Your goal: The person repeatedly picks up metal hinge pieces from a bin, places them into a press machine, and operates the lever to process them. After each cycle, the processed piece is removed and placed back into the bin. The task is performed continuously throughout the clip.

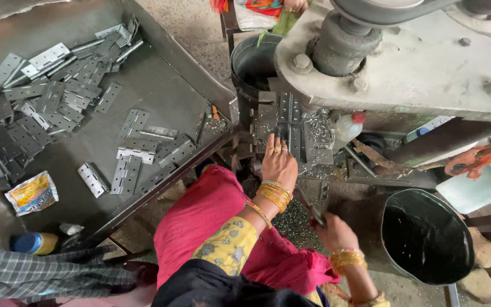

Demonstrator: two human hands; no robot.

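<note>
The right hand (334, 232) is clenched round a thin dark tool (312, 209), the left hand (278, 163) rests flat with fingers spread on metal hinges (291, 133) under the press (393, 62) — stiff, light, probably sharp-edged pieces, best gripped by their long sides.
</note>
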